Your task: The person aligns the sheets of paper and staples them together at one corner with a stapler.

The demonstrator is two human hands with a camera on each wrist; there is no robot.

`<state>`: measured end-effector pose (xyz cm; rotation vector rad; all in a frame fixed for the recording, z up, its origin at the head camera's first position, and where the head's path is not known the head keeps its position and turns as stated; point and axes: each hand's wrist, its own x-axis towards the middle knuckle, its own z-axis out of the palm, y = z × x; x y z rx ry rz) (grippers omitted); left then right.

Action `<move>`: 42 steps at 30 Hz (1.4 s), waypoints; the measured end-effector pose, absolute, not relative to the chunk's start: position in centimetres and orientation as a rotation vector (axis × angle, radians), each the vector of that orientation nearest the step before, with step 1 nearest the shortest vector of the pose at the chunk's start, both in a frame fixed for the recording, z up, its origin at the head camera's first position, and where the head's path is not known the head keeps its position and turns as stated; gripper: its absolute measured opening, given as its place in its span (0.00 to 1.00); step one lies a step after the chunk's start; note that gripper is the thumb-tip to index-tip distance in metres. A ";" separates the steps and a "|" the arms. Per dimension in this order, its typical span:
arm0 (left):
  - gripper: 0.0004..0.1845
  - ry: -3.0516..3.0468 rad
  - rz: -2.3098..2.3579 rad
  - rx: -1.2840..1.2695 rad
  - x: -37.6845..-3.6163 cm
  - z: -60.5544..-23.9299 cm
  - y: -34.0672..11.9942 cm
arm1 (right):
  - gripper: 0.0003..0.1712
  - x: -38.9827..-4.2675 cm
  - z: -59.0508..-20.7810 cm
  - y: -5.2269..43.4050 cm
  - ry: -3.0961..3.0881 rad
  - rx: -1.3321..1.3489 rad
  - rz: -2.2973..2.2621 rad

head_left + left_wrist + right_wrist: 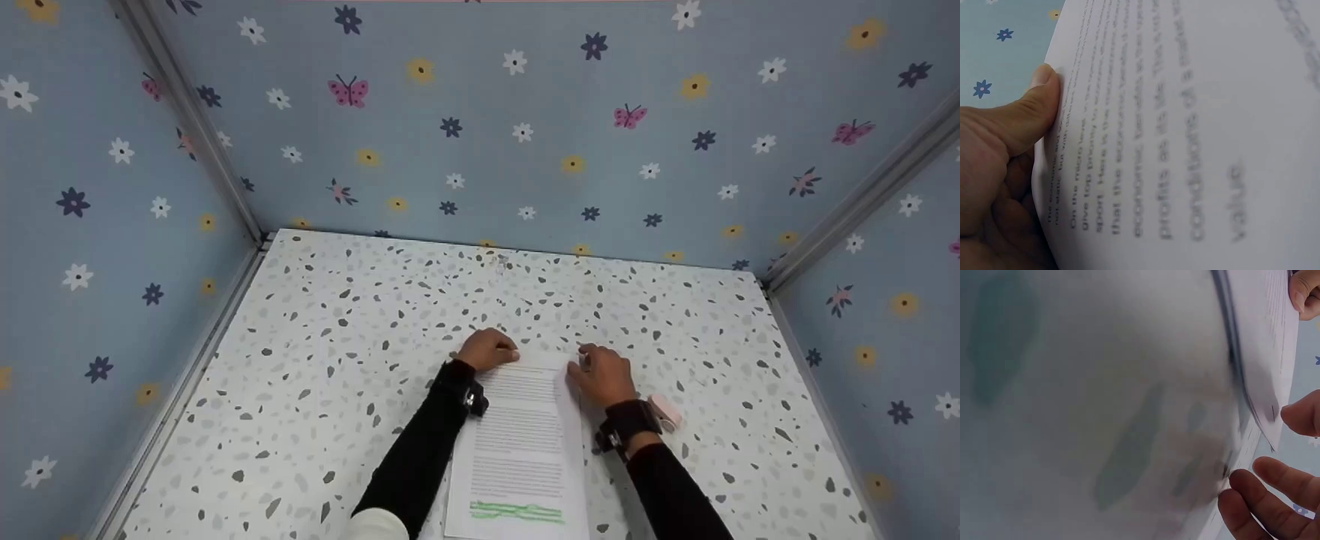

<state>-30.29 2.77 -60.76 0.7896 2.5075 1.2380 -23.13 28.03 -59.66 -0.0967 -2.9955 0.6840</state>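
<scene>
A stack of printed paper sheets [517, 435] lies on the speckled table, with green highlighter strokes [516, 512] across its lower lines. At its far left corner my left hand [487, 349] pinches the edge. The left wrist view shows that thumb [1044, 101] on the page, the fingers behind it. My right hand [604, 375] is by the far right corner. Seen in the right wrist view, its thumb [1303, 415] and fingers [1275, 495] are spread around the corner, with a gap between them. A staple [1273, 412] shows in that corner.
A small pink object [665, 412], its kind unclear, lies right of my right wrist. Something round and white [379, 525] shows at the bottom edge, by my left sleeve. Flower-patterned panels [480, 135] enclose the speckled table [315, 337] at the back and sides.
</scene>
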 end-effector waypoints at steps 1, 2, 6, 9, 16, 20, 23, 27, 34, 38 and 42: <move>0.09 2.506 1.246 0.787 -30.3 -60.6 2.7 | 0.25 -23.2 -59.5 28.0 -3.002 -0.105 0.699; 0.09 2.504 1.254 0.785 -30.3 -60.5 2.7 | 0.26 -23.3 -59.3 28.0 -3.009 -0.117 0.725; 0.09 2.481 1.286 0.776 -30.3 -60.1 2.7 | 0.27 -23.5 -58.8 27.8 -3.025 -0.188 0.852; 0.09 2.466 1.294 0.776 -30.3 -60.1 2.8 | 0.29 -23.5 -58.5 27.6 -3.012 -0.218 0.973; 0.09 2.492 1.297 0.793 -30.1 -60.7 2.4 | 0.27 -23.4 -58.6 27.1 -2.901 -0.310 1.371; 0.09 2.513 1.311 0.796 -30.1 -60.8 2.3 | 0.25 -22.9 -58.6 26.8 -2.862 -0.377 1.571; 0.09 2.517 1.331 0.782 -29.9 -60.4 2.2 | 0.20 -22.3 -58.4 26.5 -2.855 -0.407 1.647; 0.09 2.512 1.324 0.800 -29.3 -59.3 1.8 | 0.14 -21.9 -58.2 26.3 -2.834 -0.406 1.667; 0.11 2.622 1.197 0.634 -29.4 -59.3 -0.6 | 0.15 -21.8 -58.1 26.2 -2.794 -0.358 1.672; 0.15 2.573 1.335 0.445 -28.9 -60.1 -2.7 | 0.16 -21.9 -57.9 26.3 -2.767 -0.407 1.687; 0.19 2.401 1.486 0.297 -28.0 -60.8 -4.1 | 0.17 -22.0 -57.8 26.4 -2.711 -0.455 1.716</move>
